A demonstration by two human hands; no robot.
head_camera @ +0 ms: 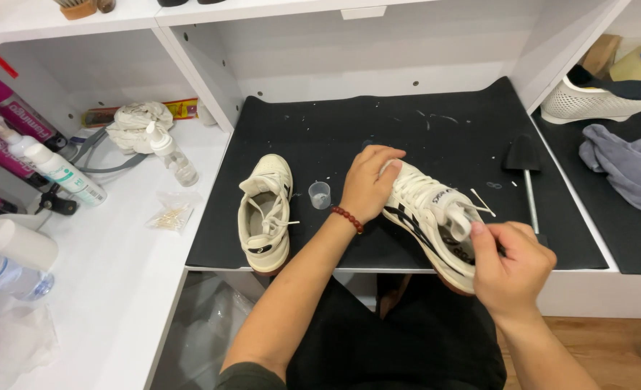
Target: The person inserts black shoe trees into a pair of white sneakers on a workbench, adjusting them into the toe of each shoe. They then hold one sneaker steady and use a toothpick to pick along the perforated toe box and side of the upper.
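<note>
A: Where is the shoe point(425, 209)?

B: On the black mat point(349, 137) at the worktop's front edge, under the left hand point(370, 184), whose fingers are closed over its toe.

A: And the right hand point(510, 269)?

B: Its fingers pinch a thin stick point(482, 203) just above the heel. I'd keep the toe pressed firm and work in light strokes.

Mat back half: bare black mat point(378, 123), open up to the rear wall.
Mat left edge: second shoe point(265, 213); small clear cup point(320, 195) just beside it.
Mat right edge: black brush point(524, 173) lies there.
Front edge: held shoe point(429, 217) overhangs it.
</note>
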